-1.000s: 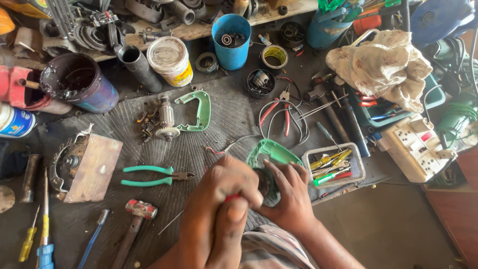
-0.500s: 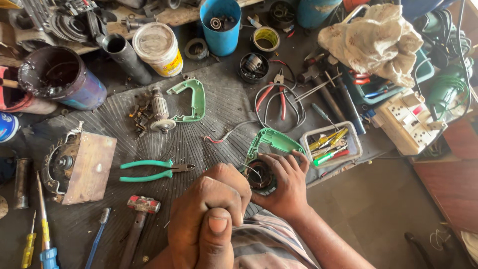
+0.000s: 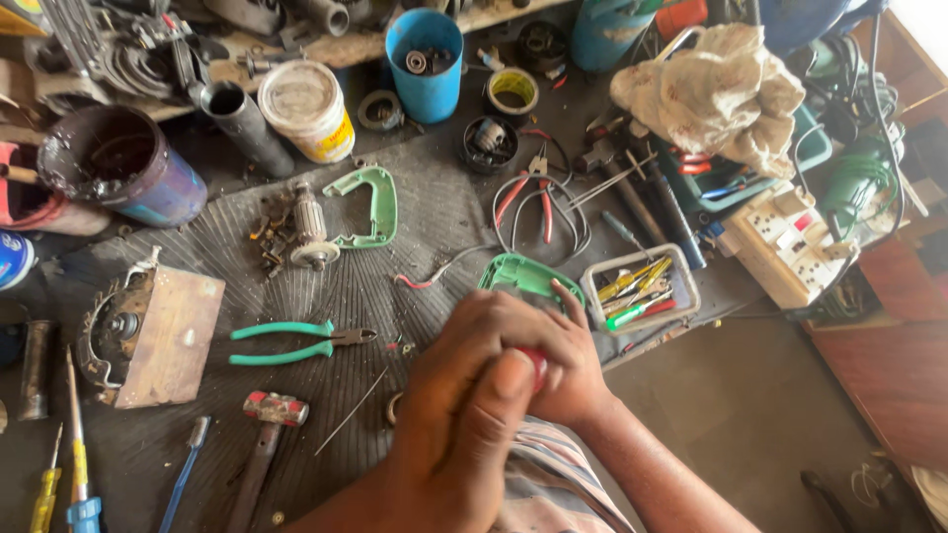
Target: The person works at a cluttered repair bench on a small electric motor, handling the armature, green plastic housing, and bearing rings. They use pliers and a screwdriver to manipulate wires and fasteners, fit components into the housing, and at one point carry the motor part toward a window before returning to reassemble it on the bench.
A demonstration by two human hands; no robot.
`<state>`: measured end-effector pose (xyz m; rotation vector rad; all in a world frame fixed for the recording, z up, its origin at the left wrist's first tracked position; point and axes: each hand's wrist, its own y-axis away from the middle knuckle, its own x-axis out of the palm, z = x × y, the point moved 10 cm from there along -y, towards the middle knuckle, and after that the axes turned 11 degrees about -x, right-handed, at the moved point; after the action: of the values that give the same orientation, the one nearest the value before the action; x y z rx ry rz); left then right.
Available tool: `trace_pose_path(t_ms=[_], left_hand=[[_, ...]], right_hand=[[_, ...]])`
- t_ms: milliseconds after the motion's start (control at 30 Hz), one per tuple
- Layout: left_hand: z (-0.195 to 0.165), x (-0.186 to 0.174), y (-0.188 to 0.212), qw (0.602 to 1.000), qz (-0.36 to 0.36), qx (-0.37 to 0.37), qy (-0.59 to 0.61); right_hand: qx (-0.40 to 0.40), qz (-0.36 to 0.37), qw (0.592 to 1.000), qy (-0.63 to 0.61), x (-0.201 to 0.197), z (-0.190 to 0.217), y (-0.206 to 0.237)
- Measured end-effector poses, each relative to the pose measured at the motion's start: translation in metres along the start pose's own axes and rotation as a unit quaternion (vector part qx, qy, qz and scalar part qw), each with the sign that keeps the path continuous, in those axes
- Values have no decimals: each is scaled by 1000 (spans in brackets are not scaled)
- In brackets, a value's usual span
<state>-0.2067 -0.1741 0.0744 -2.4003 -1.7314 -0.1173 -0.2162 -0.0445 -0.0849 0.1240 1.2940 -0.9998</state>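
Observation:
Both my hands meet close to the camera over a grey ribbed mat (image 3: 326,296). My left hand (image 3: 459,405) is closed in a fist around a red-handled tool (image 3: 536,363), of which only a bit of red shows by the thumb. My right hand (image 3: 568,370) sits right behind it, fingers curled onto a green power-tool housing (image 3: 523,274). Only the housing's far edge shows; the rest is hidden by my hands. A red and grey wire (image 3: 434,271) trails from it to the left.
Green-handled pliers (image 3: 296,342), a hammer (image 3: 262,434) and a wooden block with a motor part (image 3: 148,336) lie left. An armature (image 3: 311,229) and green handle shell (image 3: 370,207) lie farther back. Red pliers (image 3: 523,192), a white tray of screwdrivers (image 3: 637,286) and a socket strip (image 3: 790,242) are right.
My left fist has moved right and up against my right hand, now covering the black round part of the green housing. The view has shifted slightly.

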Motion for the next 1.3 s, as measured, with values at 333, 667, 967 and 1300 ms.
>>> trace_pose_path(t_ms=[333,667,967,1300], left_hand=[[-3,11,12,917,-207,280,-196],[-6,25,-25,988,19,155,-12],[-2,29,-20,993,-89,61,44],[17,22,-4,953,-267,116,-82]], right_hand=[[-62,103,993,3,2,-16,-16],[-130,23,987,-87,-11,-14,-25],[-162,23,986,-27,-7,-16,-22],[-131,38,988,-71,-15,-16,-26]])
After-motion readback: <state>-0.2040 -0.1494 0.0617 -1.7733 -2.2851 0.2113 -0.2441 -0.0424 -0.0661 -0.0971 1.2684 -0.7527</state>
